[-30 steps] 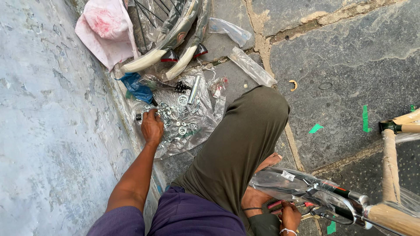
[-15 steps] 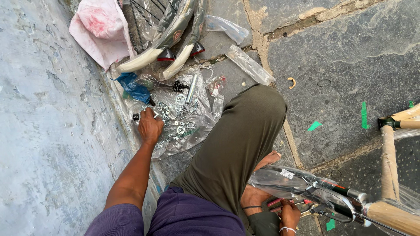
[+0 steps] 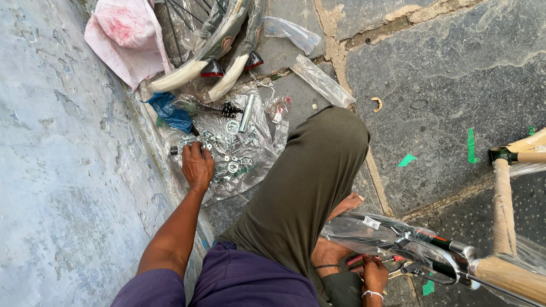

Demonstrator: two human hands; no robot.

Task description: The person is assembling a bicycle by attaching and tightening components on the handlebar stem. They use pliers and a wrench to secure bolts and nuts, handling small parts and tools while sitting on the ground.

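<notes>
My left hand reaches down onto a clear plastic sheet strewn with several metal washers, nuts and bolts; its fingers are curled among the small parts near a short black-ended axle piece. Whether it grips one is hidden. My right hand is low at the bottom edge, fingers closed around a red-handled tool next to a plastic-wrapped bicycle part. My bent knee in olive trousers lies between the two hands.
A plastered wall runs along the left. Wrapped mudguards and a spoked wheel lie at the top beside a pink cloth. A paper-wrapped bicycle frame stands at the right. Green tape scraps dot the stone paving.
My left hand has slid a little left and toward the wall across the plastic sheet of hardware. The right hand has stayed by the wrapped part.
</notes>
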